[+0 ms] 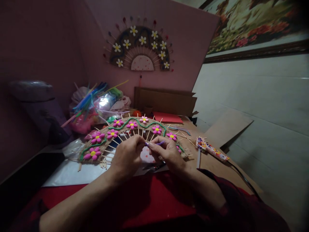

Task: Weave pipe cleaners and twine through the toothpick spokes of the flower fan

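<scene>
Between my two hands is a short purple piece [160, 142] that looks like a pipe cleaner. My left hand [129, 154] pinches near its left end, thumb and forefinger pressed together. With its fingers closed, my right hand [168, 151] grips the same strip from the other side. Just beyond them lies a fan-shaped craft [102, 148] of woven twine and thin sticks, decorated with pink flowers and a wavy green strip. A pale, dotted half-round piece [146, 156] shows partly behind my fingers.
A flower-patterned glue gun [211, 149] with a black cord lies at the right. Bagged coloured pipe cleaners [96, 103] are heaped at the back left. Red card [167, 117] and folded cardboard [164, 100] sit behind. A similar fan [145, 35] hangs above.
</scene>
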{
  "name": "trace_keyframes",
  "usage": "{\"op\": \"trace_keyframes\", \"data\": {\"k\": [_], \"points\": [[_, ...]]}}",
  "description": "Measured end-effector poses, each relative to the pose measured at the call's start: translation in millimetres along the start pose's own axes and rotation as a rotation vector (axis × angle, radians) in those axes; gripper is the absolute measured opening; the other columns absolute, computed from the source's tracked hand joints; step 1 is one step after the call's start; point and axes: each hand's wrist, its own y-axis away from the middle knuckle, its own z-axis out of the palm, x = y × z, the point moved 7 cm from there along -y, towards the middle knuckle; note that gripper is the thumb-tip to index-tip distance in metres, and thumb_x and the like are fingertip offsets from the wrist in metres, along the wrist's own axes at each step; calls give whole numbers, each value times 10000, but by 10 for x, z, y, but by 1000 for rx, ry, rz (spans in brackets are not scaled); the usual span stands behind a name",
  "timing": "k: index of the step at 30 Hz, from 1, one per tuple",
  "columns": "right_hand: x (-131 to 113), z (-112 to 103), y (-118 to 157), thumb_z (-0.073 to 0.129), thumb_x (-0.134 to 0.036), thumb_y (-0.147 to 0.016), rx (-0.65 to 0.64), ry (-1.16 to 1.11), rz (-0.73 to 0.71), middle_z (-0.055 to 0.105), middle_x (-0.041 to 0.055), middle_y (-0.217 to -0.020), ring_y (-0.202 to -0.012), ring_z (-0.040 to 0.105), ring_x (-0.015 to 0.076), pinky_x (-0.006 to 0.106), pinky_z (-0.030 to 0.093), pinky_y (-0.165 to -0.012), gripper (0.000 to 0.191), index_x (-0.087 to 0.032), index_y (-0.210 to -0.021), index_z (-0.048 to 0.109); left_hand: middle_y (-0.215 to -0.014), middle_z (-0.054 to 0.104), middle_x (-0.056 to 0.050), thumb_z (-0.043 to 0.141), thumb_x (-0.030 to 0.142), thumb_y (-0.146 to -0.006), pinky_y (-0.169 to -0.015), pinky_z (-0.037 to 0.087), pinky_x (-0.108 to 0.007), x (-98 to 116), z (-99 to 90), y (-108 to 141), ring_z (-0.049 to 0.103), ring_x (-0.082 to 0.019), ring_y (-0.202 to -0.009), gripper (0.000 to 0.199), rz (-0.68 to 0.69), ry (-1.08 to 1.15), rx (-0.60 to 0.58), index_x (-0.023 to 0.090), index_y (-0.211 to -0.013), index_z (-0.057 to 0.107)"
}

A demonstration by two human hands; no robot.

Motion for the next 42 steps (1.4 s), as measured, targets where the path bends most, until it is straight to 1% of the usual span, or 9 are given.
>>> {"op": "trace_keyframes", "data": {"k": [3, 5, 7, 12, 17, 26, 34, 39, 42], "points": [[29, 0, 12, 660, -358, -736, 25, 98, 8, 553, -41, -516, -375, 421, 46, 168, 308, -352, 232, -156, -680, 560, -731, 618, -81, 445, 93, -760, -552, 378, -289, 122, 27, 43, 566, -201, -681, 141, 167, -354, -22, 143, -757, 577], [58, -5, 9, 670, -372, -728, 24, 99, 28, 551, -43, -513, -370, 417, 47, 165, 306, -341, 242, -158, -692, 564, -755, 622, -97, 446, 67, -735, -557, 387, -295, 142, 60, 62, 575, -219, -720, 156, 212, -398, -58, 136, -761, 583], [79, -6, 0, 676, -389, -730, 6, 23, 54, 552, -48, -521, -356, 407, 46, 164, 300, -325, 257, -163, -706, 556, -735, 615, -78, 465, 107, -760, -574, 414, -295, 103, 40, 49, 575, -204, -707, 124, 159, -235, -41, 141, -759, 585], [62, 26, -15, 675, -379, -757, -67, -228, 96, 571, -43, -597, -397, 452, 45, 157, 345, -345, 245, -165, -726, 561, -668, 594, -14, 559, 302, -788, -517, 488, -263, -120, 80, 7, 562, -133, -580, 168, -232, 632, -25, 142, -815, 602], [70, 37, -10, 683, -392, -754, -83, -253, 114, 555, -46, -578, -404, 441, 39, 154, 356, -359, 265, -158, -695, 571, -615, 599, -7, 661, 312, -705, -461, 475, -225, -141, 158, 38, 544, -108, -521, 211, -406, 861, -30, 117, -762, 605], [78, -42, -35, 650, -425, -765, -20, -68, 67, 578, -35, -592, -388, 450, 59, 177, 353, -349, 275, -174, -729, 542, -624, 574, 12, 609, 304, -761, -474, 455, -188, -197, 132, 22, 525, -84, -531, 167, -321, 731, 12, 137, -760, 612], [-227, -93, 79, 544, -312, -868, 116, 542, -302, 575, 1, -642, -562, 510, 112, 233, 387, -520, 175, -189, -745, 565, -657, 592, -6, 541, 288, -795, -484, 423, -200, -182, -4, 0, 529, -107, -558, 173, -177, 363, 63, 144, -744, 622], [-300, 23, 146, 502, -153, -850, -5, 718, -490, 586, 12, -705, -658, 542, 136, 256, 401, -613, 108, -196, -807, 592, -613, 590, 0, 505, 197, -785, -516, 380, -206, -103, 61, -22, 499, -103, -558, 161, -35, 172, -77, 151, -729, 649], [-290, -39, 103, 516, -121, -813, 27, 592, -459, 577, 1, -699, -642, 527, 125, 250, 405, -602, 120, -197, -770, 598, -664, 600, -12, 529, 194, -776, -570, 417, -223, 3, 133, -4, 528, -111, -617, 131, 29, 344, -248, 149, -713, 634]]}}
